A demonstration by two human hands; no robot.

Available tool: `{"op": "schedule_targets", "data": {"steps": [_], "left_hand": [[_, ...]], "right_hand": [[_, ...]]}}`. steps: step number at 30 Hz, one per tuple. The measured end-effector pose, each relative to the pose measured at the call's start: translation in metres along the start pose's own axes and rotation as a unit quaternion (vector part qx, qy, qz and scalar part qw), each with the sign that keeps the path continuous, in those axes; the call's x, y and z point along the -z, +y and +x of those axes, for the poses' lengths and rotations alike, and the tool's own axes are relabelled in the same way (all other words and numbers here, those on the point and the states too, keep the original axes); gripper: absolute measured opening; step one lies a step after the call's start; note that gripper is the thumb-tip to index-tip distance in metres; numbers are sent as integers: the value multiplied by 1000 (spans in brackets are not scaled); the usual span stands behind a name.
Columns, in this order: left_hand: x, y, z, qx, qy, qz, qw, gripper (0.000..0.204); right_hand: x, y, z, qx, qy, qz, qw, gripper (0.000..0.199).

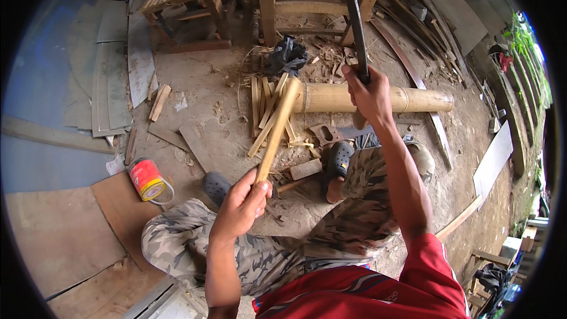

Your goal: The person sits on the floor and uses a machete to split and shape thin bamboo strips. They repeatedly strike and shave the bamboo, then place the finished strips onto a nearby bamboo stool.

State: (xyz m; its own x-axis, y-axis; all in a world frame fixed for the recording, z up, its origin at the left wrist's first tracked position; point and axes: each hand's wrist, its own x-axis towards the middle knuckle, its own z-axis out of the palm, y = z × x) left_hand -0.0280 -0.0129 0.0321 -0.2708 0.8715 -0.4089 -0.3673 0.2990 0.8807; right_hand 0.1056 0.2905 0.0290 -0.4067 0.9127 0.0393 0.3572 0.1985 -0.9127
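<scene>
Long, straight, yellowish bamboo strip (278, 128)

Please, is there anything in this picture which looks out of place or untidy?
Possibly the handsaw: it lies on the floor close to the right shoe, an awkward spot for a blade. Wood scraps also litter the floor.

Bamboo strip (277, 130): pale yellow-brown, long, narrow, straight; held at slant near center of frame, top end leaning right, lower end gripped. Knife (357, 29): long dark blade, near upright, top leaning slightly left, reaching upper edge of frame; handle gripped right of center, butt showing below.
</scene>
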Motion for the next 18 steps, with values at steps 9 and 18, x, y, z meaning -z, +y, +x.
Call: {"op": "schedule_targets", "data": {"steps": [9,18], "left_hand": [[-6,-10,8,-47,55,21,997,28],[-17,-9,7,2,47,-102,994,72]], "right_hand": [[-64,23,-99,360,-152,-263,882,10],[-65,13,-99,317,-202,-286,882,16]]}}
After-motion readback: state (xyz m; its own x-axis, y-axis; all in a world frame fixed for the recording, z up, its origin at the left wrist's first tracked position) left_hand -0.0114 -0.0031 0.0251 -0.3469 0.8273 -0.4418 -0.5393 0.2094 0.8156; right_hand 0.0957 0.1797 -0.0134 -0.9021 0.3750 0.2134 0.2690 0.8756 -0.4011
